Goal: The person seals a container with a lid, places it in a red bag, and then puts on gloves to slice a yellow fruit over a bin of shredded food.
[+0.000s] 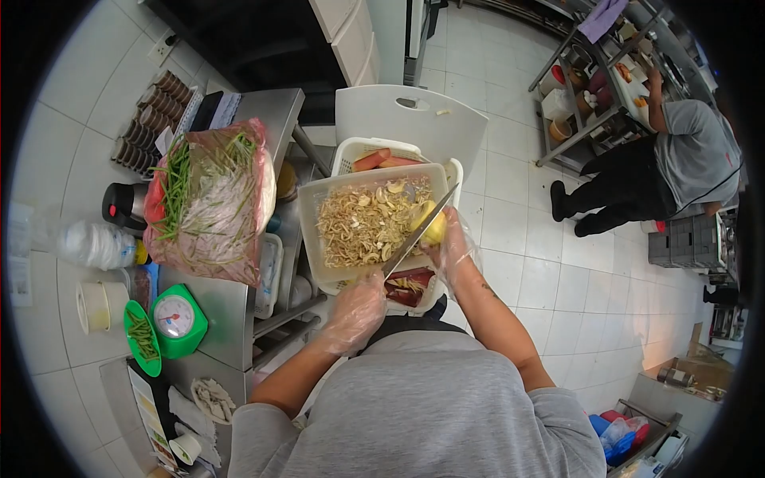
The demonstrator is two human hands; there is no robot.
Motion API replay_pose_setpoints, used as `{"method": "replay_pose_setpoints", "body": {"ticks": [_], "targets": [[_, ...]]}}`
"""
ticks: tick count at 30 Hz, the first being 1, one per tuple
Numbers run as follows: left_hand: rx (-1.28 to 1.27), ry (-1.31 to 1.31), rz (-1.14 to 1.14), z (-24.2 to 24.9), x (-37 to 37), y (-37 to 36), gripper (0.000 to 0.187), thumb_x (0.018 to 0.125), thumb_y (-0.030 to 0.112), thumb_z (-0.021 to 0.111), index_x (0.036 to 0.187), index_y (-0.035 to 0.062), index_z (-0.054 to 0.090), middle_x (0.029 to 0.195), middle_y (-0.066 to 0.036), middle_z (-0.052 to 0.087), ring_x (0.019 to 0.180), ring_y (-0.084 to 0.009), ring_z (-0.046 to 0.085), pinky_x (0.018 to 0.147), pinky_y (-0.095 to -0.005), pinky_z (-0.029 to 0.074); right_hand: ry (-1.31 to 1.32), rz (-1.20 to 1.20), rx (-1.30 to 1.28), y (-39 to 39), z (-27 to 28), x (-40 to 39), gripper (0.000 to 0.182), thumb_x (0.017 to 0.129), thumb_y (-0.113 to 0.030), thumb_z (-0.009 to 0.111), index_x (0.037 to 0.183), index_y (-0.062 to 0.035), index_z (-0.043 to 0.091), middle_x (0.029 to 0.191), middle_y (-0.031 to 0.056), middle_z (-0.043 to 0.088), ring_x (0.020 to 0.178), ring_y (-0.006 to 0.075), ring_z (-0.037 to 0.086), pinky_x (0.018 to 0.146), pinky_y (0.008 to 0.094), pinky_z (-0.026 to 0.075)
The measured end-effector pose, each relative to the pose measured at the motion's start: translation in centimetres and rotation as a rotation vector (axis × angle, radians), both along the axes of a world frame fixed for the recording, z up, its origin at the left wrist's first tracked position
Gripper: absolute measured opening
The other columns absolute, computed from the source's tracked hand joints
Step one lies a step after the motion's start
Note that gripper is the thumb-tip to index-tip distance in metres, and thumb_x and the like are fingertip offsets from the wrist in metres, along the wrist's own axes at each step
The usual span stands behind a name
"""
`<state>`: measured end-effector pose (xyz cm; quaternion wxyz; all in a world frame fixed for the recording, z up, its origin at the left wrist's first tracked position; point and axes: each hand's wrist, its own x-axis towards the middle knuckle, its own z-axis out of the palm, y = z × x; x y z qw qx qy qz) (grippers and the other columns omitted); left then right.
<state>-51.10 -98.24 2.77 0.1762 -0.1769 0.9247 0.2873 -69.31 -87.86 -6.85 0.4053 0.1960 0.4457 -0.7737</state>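
My left hand (356, 309), in a clear plastic glove, is closed around the handle of a long knife (416, 235). The blade slants up to the right and crosses in front of a pale yellow, peeled-looking fruit (435, 229). My right hand (457, 248), gloved too, grips that fruit from its right side. Both are over a translucent plastic tub (309, 209) holding a heap of pale shreds and curved slices (358, 223). The tub rests on a white basket (348, 149), where reddish-orange pieces (373, 159) show behind it. Dark red pieces with pale strips (409, 288) lie at the near end.
On the steel table (227, 323) at left are a pink plastic bag of long green beans (215, 203), a green scale (179, 321), a green dish of cut beans (142, 338) and a cloth (213, 400). A co-worker (685, 151) stands at a shelved counter, far right.
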Motion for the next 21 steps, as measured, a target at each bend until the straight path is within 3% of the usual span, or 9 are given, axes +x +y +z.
{"method": "replay_pose_setpoints", "body": {"ticks": [6, 11, 15, 21], "targets": [[-0.070, -0.019, 0.043, -0.6, -0.2, 0.7, 0.022, 0.091, 0.008, 0.040, 0.107, -0.0050, 0.048, 0.102, -0.030, 0.060, 0.089, -0.0447, 0.063, 0.078, -0.0509, 0.050, -0.012, 0.000, 0.005, -0.4, 0.7, 0.2, 0.031, 0.096, -0.045, 0.040, 0.102, -0.0176, 0.055, 0.082, 0.0003, 0.062, 0.065, 0.0144, 0.058, 0.044, 0.0247, 0.040], [0.046, 0.015, 0.103, -1.1, -1.6, 0.5, 0.020, 0.090, 0.008, 0.045, 0.103, -0.0060, 0.049, 0.090, -0.030, 0.061, 0.086, -0.0470, 0.062, 0.076, -0.0531, 0.049, 0.107, 0.081, 0.039, -0.5, -0.3, 0.5, 0.033, 0.096, -0.045, 0.041, 0.106, -0.0168, 0.055, 0.084, 0.0008, 0.061, 0.063, 0.0153, 0.056, 0.045, 0.0267, 0.040], [0.078, 0.008, 0.110, -2.2, -3.5, -0.2, 0.018, 0.089, 0.009, 0.048, 0.099, -0.0061, 0.048, 0.083, -0.029, 0.061, 0.083, -0.0469, 0.062, 0.074, -0.0537, 0.048, 0.069, -0.046, 0.056, -1.1, -0.9, 0.9, 0.029, 0.094, -0.043, 0.045, 0.103, -0.0171, 0.056, 0.078, 0.0002, 0.061, 0.059, 0.0162, 0.055, 0.044, 0.0270, 0.038], [0.101, 0.045, 0.119, -3.0, -1.5, 0.2, 0.017, 0.088, 0.011, 0.049, 0.095, -0.0052, 0.049, 0.080, -0.028, 0.060, 0.078, -0.0468, 0.060, 0.071, -0.0530, 0.047, 0.049, 0.001, 0.047, 0.0, -2.6, -0.3, 0.028, 0.093, -0.042, 0.049, 0.104, -0.0177, 0.056, 0.080, 0.0012, 0.062, 0.058, 0.0163, 0.056, 0.042, 0.0269, 0.037]]}}
